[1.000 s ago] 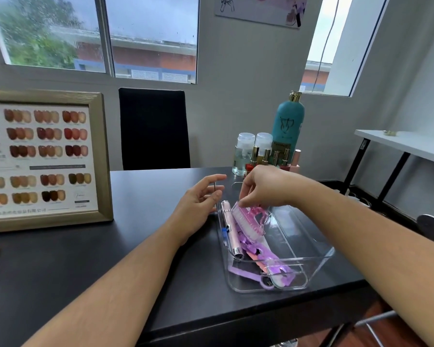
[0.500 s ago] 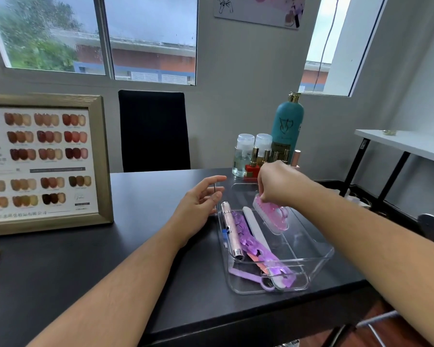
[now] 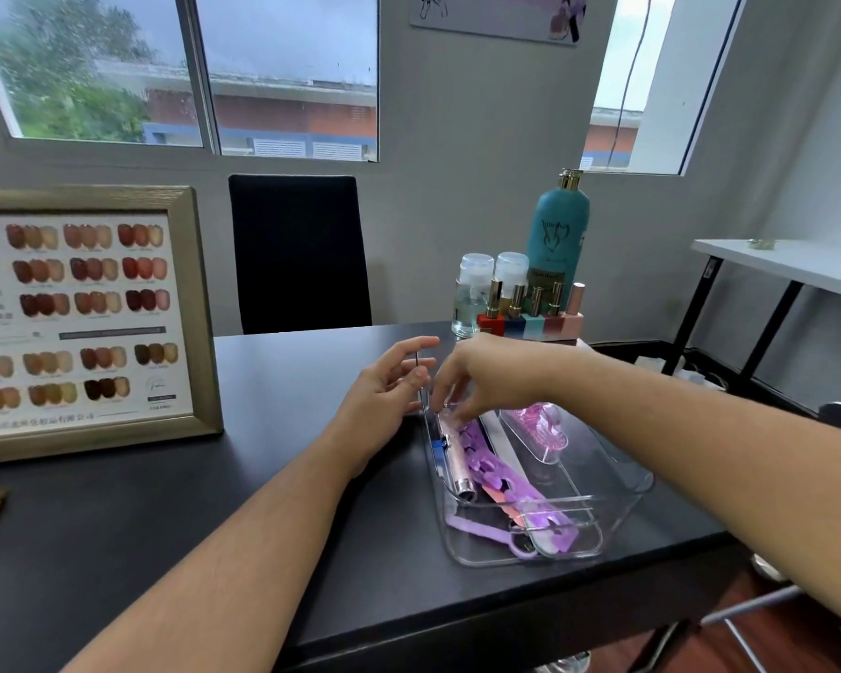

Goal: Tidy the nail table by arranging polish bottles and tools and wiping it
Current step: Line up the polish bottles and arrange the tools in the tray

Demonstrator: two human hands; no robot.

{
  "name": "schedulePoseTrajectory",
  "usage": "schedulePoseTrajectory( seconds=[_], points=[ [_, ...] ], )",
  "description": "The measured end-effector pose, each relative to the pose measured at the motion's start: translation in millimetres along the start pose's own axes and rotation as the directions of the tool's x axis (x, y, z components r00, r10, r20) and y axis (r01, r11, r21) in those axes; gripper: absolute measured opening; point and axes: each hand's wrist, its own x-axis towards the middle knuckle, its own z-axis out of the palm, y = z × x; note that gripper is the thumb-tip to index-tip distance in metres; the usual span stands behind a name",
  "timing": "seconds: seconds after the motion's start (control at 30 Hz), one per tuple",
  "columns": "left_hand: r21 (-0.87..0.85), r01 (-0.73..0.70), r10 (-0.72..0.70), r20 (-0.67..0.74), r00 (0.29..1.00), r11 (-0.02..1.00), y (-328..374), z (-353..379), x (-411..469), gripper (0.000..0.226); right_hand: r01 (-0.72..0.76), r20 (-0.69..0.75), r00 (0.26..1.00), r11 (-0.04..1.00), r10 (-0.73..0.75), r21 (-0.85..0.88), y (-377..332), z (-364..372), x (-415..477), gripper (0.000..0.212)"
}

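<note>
Polish bottles (image 3: pixel 530 313) stand in a row at the surface's (image 3: pixel 273 517) far edge. Right hand (image 3: pixel 481 376) pinches tools in the clear tray (image 3: pixel 617 507); left hand (image 3: pixel 389 395), fingers loosely spread, pinches a thin metal tool (image 3: pixel 421 381).

Two bare forearms, no sleeves.
The left hand (image 3: pixel 389 395) and right hand (image 3: pixel 486 376) show no rings, watch or gloves; nails look short and plain.

Black table (image 3: pixel 273 502), clear tray (image 3: pixel 617 522), pink brush (image 3: pixel 542 422), purple toe separators (image 3: pixel 496 471), teal bottle (image 3: pixel 557 235).
</note>
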Motion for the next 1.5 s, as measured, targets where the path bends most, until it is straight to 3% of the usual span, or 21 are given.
schedulePoseTrajectory(
  seconds=[0.37,0.47,0.57,0.73,0.93,1.1,1.2,1.3,1.37,1.43,1.5],
  points=[
    [0.005,0.018,-0.018,-0.014,1.000,1.000,1.2,0.5,-1.2,0.034,0.076,0.046,0.995,0.987,-0.083,0.143,8.1,3.4,-21.0,0.020],
    [0.001,0.019,-0.019,-0.016,1.000,1.000,2.0,0.7,-1.7,0.033,0.028,-0.045,0.999,0.997,-0.025,0.066,11.4,0.6,-16.8,0.029],
    [0.013,0.019,-0.019,-0.016,1.000,1.000,2.4,1.0,-2.4,0.033,0.001,-0.018,1.000,1.000,-0.002,-0.015,10.3,4.2,-10.7,0.038],
    [0.030,0.021,-0.021,-0.012,1.000,0.999,3.8,1.4,-2.4,0.034,-0.002,-0.011,1.000,1.000,0.002,-0.021,15.5,8.5,-14.2,0.038],
    [0.043,0.020,-0.020,-0.012,1.000,0.999,2.8,1.0,-2.5,0.033,-0.036,-0.172,0.985,0.997,0.023,-0.068,18.7,0.8,-21.3,0.031],
    [0.039,0.015,-0.014,-0.012,1.000,0.999,3.1,1.4,-3.0,0.033,0.015,-0.037,0.999,0.987,-0.021,-0.157,6.2,4.6,-20.2,0.037],
    [0.039,0.011,-0.010,-0.013,1.000,0.999,4.2,1.3,-3.4,0.032,0.017,-0.039,0.999,0.985,-0.024,-0.171,5.3,6.5,-20.4,0.033],
    [0.033,0.013,-0.013,-0.017,1.000,0.999,5.2,1.3,-3.4,0.032,-0.017,-0.071,0.997,0.989,0.007,-0.146,9.7,2.5,-27.0,0.031],
    [0.026,0.017,-0.017,-0.015,1.000,1.000,5.3,1.4,-3.5,0.032,-0.069,-0.175,0.984,0.986,0.042,-0.150,15.1,-3.0,-33.4,0.025],
    [0.026,0.020,-0.019,-0.014,1.000,0.999,5.6,1.4,-3.7,0.032,-0.153,-0.286,0.955,0.959,0.081,-0.239,21.0,-8.3,-39.0,0.018],
    [0.026,0.021,-0.020,-0.015,1.000,0.999,5.9,1.4,-3.8,0.032,-0.248,-0.293,0.943,0.923,0.160,-0.295,22.5,-10.0,-42.0,0.023]
  ],
)
